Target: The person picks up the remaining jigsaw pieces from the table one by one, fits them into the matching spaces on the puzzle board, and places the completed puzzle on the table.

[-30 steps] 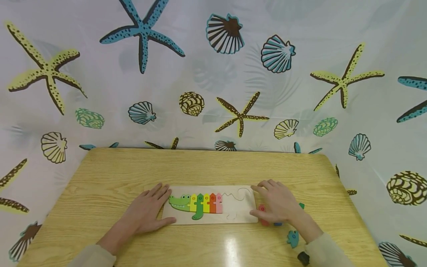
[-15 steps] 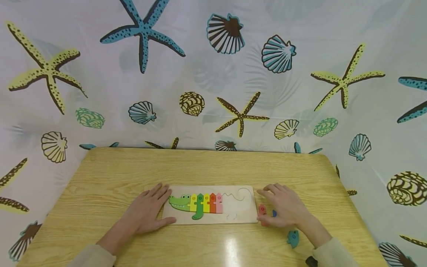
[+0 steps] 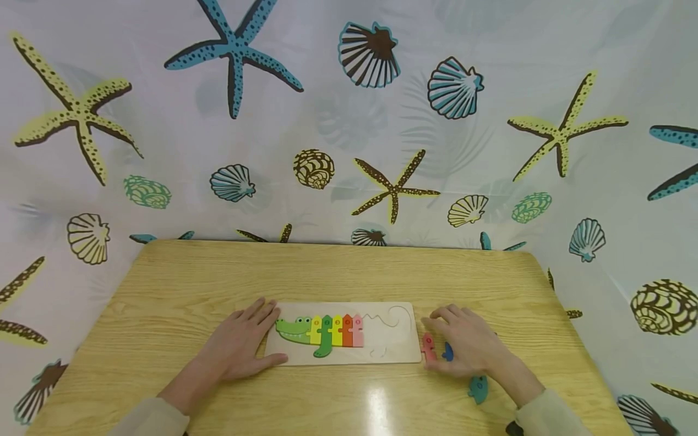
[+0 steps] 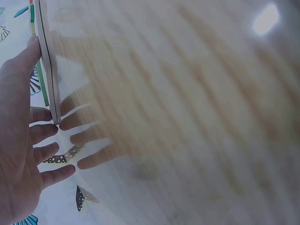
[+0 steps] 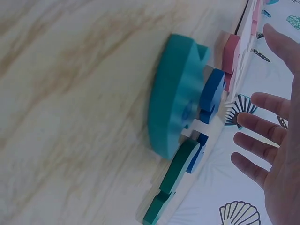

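My left hand [image 3: 234, 345] rests at the left end of a pale wooden puzzle board [image 3: 394, 348], fingers straight, thumb along its near edge. On the board, a green crocodile head [image 3: 294, 328] joins several coloured numbered pieces and a green leg [image 3: 323, 348]; bare outlines run to the right. My right hand [image 3: 470, 342] hovers just right of the board with fingers spread and loosely bent, holding nothing. Under and beside it lie a reddish-pink piece [image 3: 428, 344], a blue piece [image 3: 448, 351] and a teal piece [image 3: 478, 389].
In the right wrist view, a dark green piece [image 5: 176, 171] and a second blue piece [image 5: 198, 152] lie beyond the teal one. A dark object [image 3: 514, 429] shows by the right sleeve. A patterned curtain [image 3: 327, 121] hangs behind the wooden table [image 3: 218, 266].
My right hand has drawn back from the board's right edge, rightward over the loose pieces, uncovering more of the pink and blue ones. The left hand has stayed in place.
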A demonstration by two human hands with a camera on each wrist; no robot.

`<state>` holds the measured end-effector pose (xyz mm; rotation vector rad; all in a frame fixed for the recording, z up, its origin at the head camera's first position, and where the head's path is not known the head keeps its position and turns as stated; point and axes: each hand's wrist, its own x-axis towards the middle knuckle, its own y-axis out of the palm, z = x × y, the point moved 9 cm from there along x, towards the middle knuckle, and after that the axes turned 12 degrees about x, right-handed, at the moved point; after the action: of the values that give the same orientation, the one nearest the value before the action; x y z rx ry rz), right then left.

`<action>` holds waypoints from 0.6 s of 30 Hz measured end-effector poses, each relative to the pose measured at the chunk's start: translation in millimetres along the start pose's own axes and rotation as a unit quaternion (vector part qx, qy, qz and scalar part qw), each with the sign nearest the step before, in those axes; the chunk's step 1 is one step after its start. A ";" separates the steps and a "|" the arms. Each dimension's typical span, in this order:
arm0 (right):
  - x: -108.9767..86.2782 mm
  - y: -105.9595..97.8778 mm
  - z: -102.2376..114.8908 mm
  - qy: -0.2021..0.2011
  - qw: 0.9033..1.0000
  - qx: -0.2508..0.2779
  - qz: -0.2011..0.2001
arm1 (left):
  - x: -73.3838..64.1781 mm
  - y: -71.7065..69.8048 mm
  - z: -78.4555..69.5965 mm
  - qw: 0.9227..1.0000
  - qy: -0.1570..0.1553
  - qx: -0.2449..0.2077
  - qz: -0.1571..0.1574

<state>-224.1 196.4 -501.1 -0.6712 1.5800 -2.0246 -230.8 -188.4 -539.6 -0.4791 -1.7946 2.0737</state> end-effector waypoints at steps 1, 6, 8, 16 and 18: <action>-0.2 0.8 0.0 -0.002 1.000 -0.002 0.001 | 0.0 -0.2 0.1 1.000 0.000 0.000 -0.001; -2.4 6.9 -2.7 -0.006 1.000 -0.014 0.006 | 0.4 -1.3 0.2 1.000 0.000 -0.001 0.001; -3.4 9.6 -3.7 -0.008 1.000 -0.019 0.008 | 0.3 -1.6 0.2 1.000 0.000 -0.001 0.003; -5.1 17.9 -7.7 -0.005 1.000 -0.014 0.022 | 1.7 -0.6 -0.7 1.000 -0.001 -0.008 0.008; -5.4 19.0 -8.4 -0.003 1.000 -0.012 0.025 | 1.9 -0.2 -0.7 1.000 -0.002 -0.008 0.009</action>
<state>-223.9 201.9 -521.8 -0.6408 1.6041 -1.9689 -232.1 -186.8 -539.5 -0.4979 -1.8181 2.0751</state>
